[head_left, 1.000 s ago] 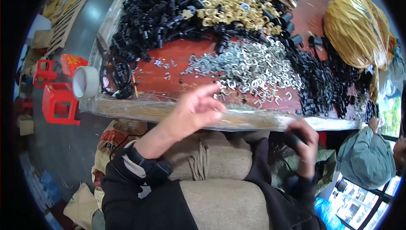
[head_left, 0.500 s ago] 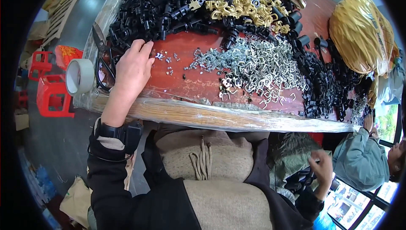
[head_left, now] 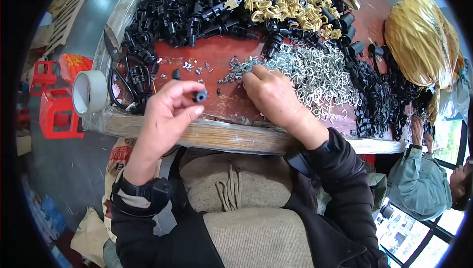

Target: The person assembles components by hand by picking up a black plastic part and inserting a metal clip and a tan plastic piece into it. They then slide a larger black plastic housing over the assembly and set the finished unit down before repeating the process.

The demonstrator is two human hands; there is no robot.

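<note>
Between the thumb and forefinger of my left hand (head_left: 165, 113) is a small black tubular plastic fitting (head_left: 200, 95), its hollow end showing. This hand is above the table's near edge. My right hand (head_left: 276, 96) reaches down to the rim of a heap of small silver screws (head_left: 237, 69), with its fingers curled together. Whatever those fingertips pinch is hidden under the hand. Bent metal hooks (head_left: 318, 83) lie heaped just right of it. A few loose screws (head_left: 198, 70) are scattered on the red tabletop (head_left: 217, 51) between both hands.
Black plastic fittings (head_left: 172, 9) and yellow clips (head_left: 281, 2) are piled at the far side. Scissors (head_left: 112, 46) and a tape roll (head_left: 91, 92) sit at the left edge. More black parts (head_left: 377, 95) and a yellow sack (head_left: 419, 36) stand right, near another person (head_left: 421, 184).
My left hand has drawn back from the black pile, now with a fitting in it. My right hand has come up from beside my lap to the screws.
</note>
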